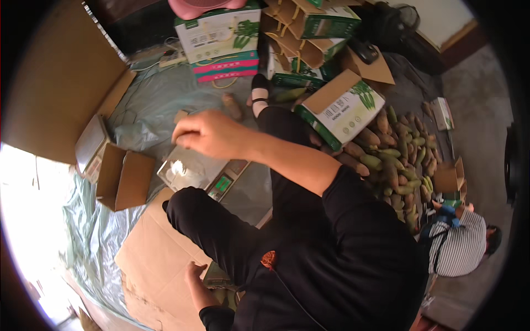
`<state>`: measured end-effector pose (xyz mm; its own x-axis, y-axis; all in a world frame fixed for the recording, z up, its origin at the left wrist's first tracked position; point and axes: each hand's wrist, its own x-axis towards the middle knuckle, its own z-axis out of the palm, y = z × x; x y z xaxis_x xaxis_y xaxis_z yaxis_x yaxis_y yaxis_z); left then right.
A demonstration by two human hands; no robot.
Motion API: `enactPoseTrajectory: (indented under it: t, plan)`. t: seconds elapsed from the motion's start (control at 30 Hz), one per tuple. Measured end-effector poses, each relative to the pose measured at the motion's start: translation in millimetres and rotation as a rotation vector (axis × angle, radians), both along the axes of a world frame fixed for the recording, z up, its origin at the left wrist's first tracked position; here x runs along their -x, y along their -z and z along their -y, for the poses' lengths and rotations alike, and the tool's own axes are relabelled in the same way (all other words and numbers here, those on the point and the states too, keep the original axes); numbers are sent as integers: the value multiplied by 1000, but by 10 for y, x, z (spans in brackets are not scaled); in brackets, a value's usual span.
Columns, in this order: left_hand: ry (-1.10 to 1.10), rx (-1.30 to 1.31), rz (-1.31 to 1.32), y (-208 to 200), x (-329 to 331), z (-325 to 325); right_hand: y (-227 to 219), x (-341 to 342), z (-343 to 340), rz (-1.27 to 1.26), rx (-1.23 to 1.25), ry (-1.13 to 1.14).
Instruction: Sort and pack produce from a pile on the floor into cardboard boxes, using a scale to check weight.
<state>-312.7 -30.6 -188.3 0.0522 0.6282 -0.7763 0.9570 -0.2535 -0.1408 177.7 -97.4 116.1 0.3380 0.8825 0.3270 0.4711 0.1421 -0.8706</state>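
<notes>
My right hand hangs over a flat weighing scale with a shiny platform and a lit green display. Its fingers are curled closed, and whatever they may hold is hidden. A small brown piece shows just behind the knuckles; whether the hand touches it I cannot tell. Low beside my bent knee, my left hand has its fingers apart above a flattened cardboard sheet, with nothing visible in it. Close to that hand, partly hidden by my leg, are some greenish root vegetables.
A big pile of long green and brown root vegetables lies at right, beside a printed white-green carton. An opened brown box stands left of the scale. Stacked cartons rise at the back. Another person in a striped shirt crouches far right.
</notes>
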Motion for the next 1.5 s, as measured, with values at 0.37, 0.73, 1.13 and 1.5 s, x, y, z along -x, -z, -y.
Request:
enactPoseTrajectory:
  t: [0.37,0.73,1.13,1.5]
  plan:
    - [44,349,899,-1310,-780,1071,833,-1359,1704,-80,276,663]
    - [-384,254,974,-261,51,1065,1938,-1600,2657,212,802,857]
    - [-729,-308,1081,-201,97,72,2578,-1976,2531,243,995,809]
    - [304,-519,1177,-2427,-3565,-668,2770,-2714,2365,541,1145,681]
